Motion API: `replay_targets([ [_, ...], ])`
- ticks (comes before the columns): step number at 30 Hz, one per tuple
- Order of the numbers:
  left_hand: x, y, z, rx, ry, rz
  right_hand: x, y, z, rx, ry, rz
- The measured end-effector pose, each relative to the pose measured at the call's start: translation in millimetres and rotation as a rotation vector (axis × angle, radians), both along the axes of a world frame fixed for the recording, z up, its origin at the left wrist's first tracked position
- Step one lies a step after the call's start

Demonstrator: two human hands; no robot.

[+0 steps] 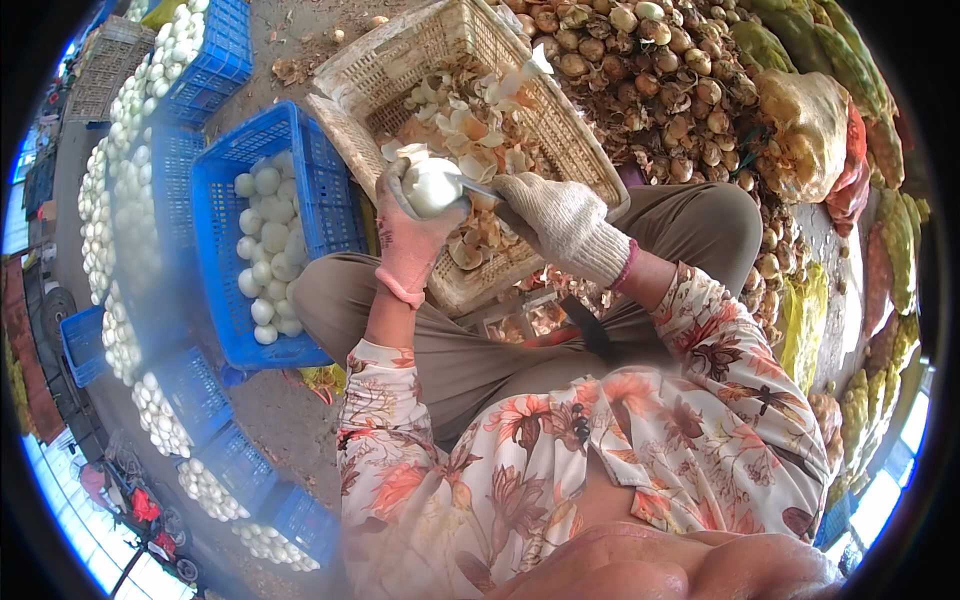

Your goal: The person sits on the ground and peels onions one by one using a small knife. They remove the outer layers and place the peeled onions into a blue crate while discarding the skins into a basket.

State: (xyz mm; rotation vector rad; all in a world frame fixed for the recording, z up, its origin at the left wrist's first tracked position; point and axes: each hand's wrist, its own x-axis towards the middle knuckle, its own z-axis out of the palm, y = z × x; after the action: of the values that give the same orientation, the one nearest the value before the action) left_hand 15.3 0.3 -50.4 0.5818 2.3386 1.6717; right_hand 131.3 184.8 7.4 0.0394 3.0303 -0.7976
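Note:
A peeled white onion (433,187) rests in my left hand (411,232), which wears a pink and grey work glove. My right hand (562,217), in a cream knitted glove, grips a knife (478,187) whose blade reaches to the onion's right side. The knife's handle is mostly hidden by the glove. Both hands are over the near part of a beige plastic crate (592,142), which holds loose onion skins (480,135). Left of my knee stands a blue plastic crate (225,300) with many peeled onions (270,240) in it.
A large heap of unpeeled onions (660,82) lies beyond the beige crate at the right. Filled mesh sacks (802,127) stand along the right side. More blue crates (217,67) piled with peeled onions line the left. Skins litter the floor (300,442) in places.

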Motion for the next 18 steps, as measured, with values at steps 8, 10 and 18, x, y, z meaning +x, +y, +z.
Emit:
replay_targets([
  [8,-0.9,0.3,6.9,0.125,-0.248,-0.088,-18.5,21.4,6.6,-0.922,-0.429,-0.255],
  [10,-1.5,-0.7,12.2,0.286,-0.53,-0.142,-17.7,25.6,7.3,-1.13,-0.473,-0.3],
  [18,6.8,7.6,30.0,0.431,-0.852,-0.258,-28.3,14.8,-10.9,-0.746,0.274,-0.13],
])
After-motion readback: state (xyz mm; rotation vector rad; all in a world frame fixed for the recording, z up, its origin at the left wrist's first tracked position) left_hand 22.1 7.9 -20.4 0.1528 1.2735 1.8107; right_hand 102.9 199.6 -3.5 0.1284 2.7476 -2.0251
